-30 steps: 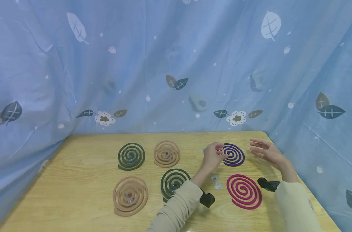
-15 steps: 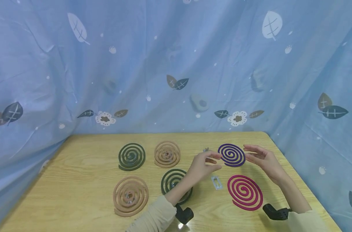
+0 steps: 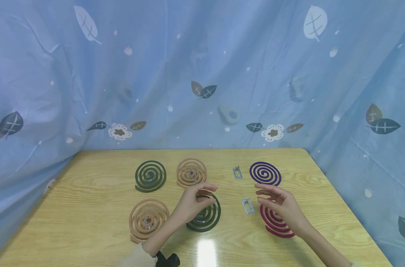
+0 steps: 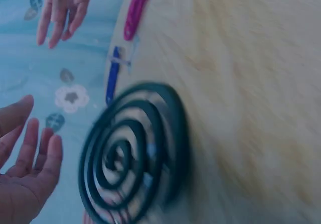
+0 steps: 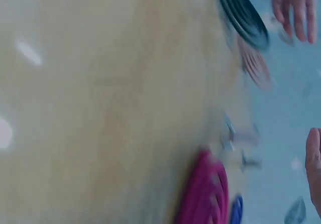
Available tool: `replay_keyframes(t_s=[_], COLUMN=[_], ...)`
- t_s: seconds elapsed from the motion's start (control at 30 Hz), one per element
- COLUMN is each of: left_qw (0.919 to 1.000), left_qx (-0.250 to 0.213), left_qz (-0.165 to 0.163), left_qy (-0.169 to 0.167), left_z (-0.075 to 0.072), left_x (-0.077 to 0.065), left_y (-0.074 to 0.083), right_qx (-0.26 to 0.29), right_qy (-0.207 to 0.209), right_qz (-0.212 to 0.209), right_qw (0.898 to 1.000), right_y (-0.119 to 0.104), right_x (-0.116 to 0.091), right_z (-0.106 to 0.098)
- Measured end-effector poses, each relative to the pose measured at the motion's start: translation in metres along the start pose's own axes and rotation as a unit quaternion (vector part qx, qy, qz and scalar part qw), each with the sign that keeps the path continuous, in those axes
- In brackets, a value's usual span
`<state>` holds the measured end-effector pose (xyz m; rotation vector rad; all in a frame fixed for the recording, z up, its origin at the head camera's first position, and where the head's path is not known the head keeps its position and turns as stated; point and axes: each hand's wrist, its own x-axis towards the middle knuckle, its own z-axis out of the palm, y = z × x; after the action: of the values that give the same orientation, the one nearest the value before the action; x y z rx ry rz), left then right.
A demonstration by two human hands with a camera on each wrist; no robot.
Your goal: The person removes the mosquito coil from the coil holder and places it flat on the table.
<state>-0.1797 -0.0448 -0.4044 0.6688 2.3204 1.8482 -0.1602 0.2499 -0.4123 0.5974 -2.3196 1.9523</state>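
Note:
In the head view my left hand (image 3: 192,204) hovers over the near dark green mosquito coil (image 3: 202,229), fingers loosely bent and thumb apart, holding nothing. The left wrist view shows that green coil (image 4: 178,133) large beside the hand (image 4: 30,179). My right hand (image 3: 284,209) hangs above the magenta mosquito coil (image 3: 282,234), covering part of it; its fingers point left, with nothing in them. Behind that hand lies a purple mosquito coil (image 3: 264,173). Between the hands are two small metal coil stands, a nearer stand (image 3: 250,211) and a farther stand (image 3: 238,177) with a raised prong.
On the left of the wooden table (image 3: 72,222) lie a far green coil (image 3: 150,175), a far tan coil (image 3: 191,172) and a near tan coil (image 3: 149,220). A blue leaf-print curtain (image 3: 169,74) stands behind the table. A black wrist device (image 3: 167,259) sits at my left cuff.
Both hands have drawn back from around the purple coil, the left moving left toward the near green coil, the right nearer over the magenta one. The purple coil and the farther stand are uncovered. Coils look unmoved.

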Motion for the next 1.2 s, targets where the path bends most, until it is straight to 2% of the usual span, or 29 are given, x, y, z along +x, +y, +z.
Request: replay_keyframes(t_s=[0.1,0.23,0.47,0.7,0.83,0.97,1.2], left_qw=[0.9997,0.9985,0.9963,0.9928,0.9871,0.9831,0.9843], left_qx=[-0.003,0.017,0.065,0.104,0.145,0.163,0.147], left_qz=[-0.009,-0.019,-0.027,-0.022,-0.026,-0.043,-0.050], left_qy=[0.023,0.049,0.050,0.055,0.063,0.071,0.085], left_z=[-0.013,-0.026,-0.034,-0.034,-0.032,-0.031,-0.031], left_x=[-0.013,-0.026,-0.037,-0.044,-0.045,-0.045,-0.045], left_y=[-0.003,-0.006,-0.015,-0.024,-0.027,-0.027,-0.031], right_qx=[0.016,0.054,0.083,0.031,0.029,0.022,0.025], right_qy=[-0.040,-0.084,-0.122,-0.121,-0.116,-0.102,-0.089], right_qz=[0.006,0.025,0.054,0.110,0.125,0.129,0.113], right_qw=[0.999,0.995,0.988,0.986,0.985,0.986,0.989], right_y=[0.002,0.007,0.013,0.013,0.016,0.017,0.019], right_x=[-0.001,-0.002,0.003,0.010,0.013,0.014,0.019], right_z=[0.017,0.036,0.056,0.070,0.078,0.087,0.097])
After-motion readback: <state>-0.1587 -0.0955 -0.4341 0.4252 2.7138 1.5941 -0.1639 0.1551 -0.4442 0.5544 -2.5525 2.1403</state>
